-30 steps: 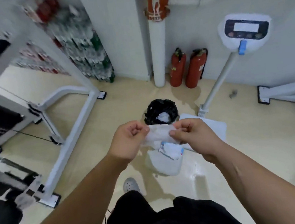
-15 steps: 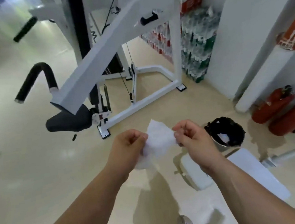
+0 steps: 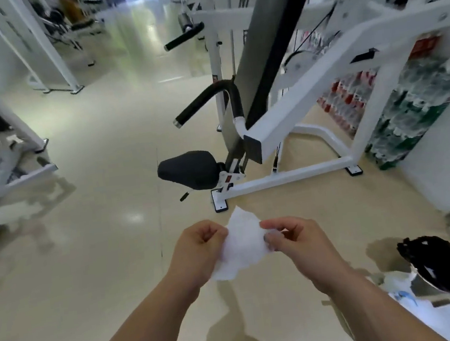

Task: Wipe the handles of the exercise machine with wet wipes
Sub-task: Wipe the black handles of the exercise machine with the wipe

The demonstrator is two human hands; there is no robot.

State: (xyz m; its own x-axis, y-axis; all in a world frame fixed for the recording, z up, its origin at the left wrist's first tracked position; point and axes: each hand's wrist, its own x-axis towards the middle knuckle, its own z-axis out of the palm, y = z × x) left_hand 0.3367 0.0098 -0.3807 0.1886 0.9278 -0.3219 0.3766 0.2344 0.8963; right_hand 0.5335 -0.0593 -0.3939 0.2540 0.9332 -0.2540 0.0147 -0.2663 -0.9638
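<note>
A white wet wipe (image 3: 241, 245) is pinched at its two side edges: the left hand (image 3: 199, 246) is curled on one edge and the right hand (image 3: 296, 242) on the other, thumb against bent fingers (image 3: 270, 241) in each, so that the sheet is held half spread between them while its lower part hangs crumpled. Ahead of and above the fingertips, well apart from the wipe, the curved black handle (image 3: 204, 99) of the exercise machine (image 3: 308, 96) is seen, untouched; a second, straighter handle (image 3: 183, 37) lies farther beyond and higher. The black padded seat (image 3: 187, 170) sits between the fingers and the nearer handle. To the right of the right wrist a black-lined bin (image 3: 440, 269) stands, with what may be the wipe pack beside it, though this is blurred. The unfolding is best finished first: the sheet should be opened flat, laid across one palm, wrapped round the grip and drawn from capped end to bend, with some turning so the underside is covered.
</note>
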